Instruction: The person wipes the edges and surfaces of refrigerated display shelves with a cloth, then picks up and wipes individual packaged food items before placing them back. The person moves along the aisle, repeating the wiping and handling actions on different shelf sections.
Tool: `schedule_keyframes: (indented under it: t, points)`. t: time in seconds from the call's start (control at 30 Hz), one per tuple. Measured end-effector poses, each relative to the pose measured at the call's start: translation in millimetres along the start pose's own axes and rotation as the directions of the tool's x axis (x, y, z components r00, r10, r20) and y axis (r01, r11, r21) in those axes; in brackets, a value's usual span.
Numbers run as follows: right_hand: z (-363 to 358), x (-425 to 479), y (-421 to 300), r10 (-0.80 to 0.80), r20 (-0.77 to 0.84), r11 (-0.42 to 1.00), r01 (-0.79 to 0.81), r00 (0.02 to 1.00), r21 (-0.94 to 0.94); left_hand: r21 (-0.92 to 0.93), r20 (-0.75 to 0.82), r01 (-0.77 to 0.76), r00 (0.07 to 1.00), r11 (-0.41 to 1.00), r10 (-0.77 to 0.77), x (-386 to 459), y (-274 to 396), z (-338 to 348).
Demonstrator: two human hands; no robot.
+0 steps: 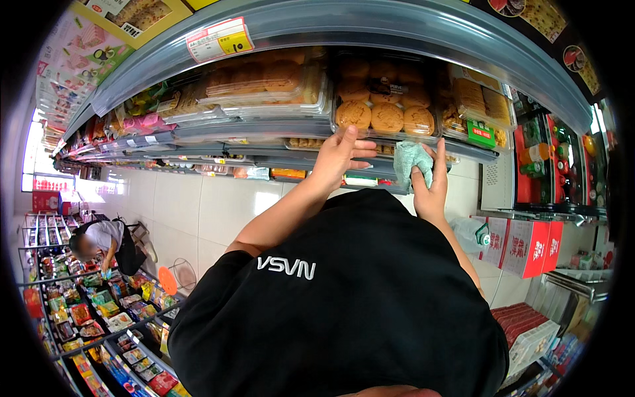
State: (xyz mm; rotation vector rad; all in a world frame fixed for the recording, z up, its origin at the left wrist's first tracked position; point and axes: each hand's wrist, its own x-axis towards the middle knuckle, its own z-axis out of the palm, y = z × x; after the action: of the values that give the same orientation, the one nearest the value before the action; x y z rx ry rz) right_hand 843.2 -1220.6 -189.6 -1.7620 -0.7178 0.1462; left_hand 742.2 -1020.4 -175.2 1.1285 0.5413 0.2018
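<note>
A clear plastic box (387,118) of round golden pastries sits on the shelf in front of me. My left hand (338,158) is at its near left corner, holding nothing, fingers spread; whether a fingertip touches the box I cannot tell. Between the thumb and fingers of my right hand (431,191) is a crumpled pale green cloth (412,161), just below the box's near right corner. Left of the box are stacked clear trays (268,84) of buns. To its right stands another clear pack (471,99) of baked goods with a green label.
A grey shelf edge (317,22) with a price tag (220,39) arches above the boxes. Bottled drinks fill a rack (538,154) at right, above red cartons (528,245) and a large clear bottle (471,235). At left, a person (106,243) bends over packaged goods near an orange stool (167,281).
</note>
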Motion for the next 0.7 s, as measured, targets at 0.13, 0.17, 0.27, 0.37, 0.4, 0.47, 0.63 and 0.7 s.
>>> schedule_keyframes:
  t: [0.13, 0.17, 0.27, 0.37, 0.4, 0.47, 0.63, 0.7]
  points:
    - [3, 4, -4, -0.009, 0.022, 0.996, 0.007, 1.000, 0.089, 0.019, -0.041, 0.034, 0.999, 0.999, -0.033, 10, -2, -8]
    - [5, 6, -4, -0.020, 0.025, 0.995, 0.017, 0.999, 0.101, 0.003, -0.048, 0.057, 0.997, 0.998, -0.056, 12, -4, -10]
    - [5, 11, -7, -0.042, 0.038, 0.997, 0.039, 0.998, 0.069, -0.012, -0.054, 0.075, 0.996, 0.997, -0.075, 17, -3, -11]
    - [6, 15, -10, -0.031, 0.034, 0.998, 0.029, 0.999, 0.055, -0.024, -0.052, 0.057, 0.997, 0.998, -0.058, 19, 2, -9]
    - [7, 17, -11, -0.022, 0.031, 0.998, 0.020, 0.999, 0.059, -0.030, -0.053, 0.049, 0.997, 0.998, -0.050, 18, 6, -7]
    - [6, 21, -12, -0.025, 0.026, 0.999, 0.024, 0.999, 0.047, -0.056, -0.053, 0.022, 0.998, 0.998, -0.025, 18, 13, -2]
    - [8, 26, -14, 0.048, 0.049, 0.993, -0.054, 0.998, 0.109, -0.135, -0.069, -0.004, 0.998, 0.991, -0.006, 22, 16, 3]
    - [10, 28, -10, 0.045, 0.045, 0.993, -0.050, 0.998, 0.110, -0.151, -0.068, 0.005, 0.998, 0.989, -0.016, 26, 12, 2]
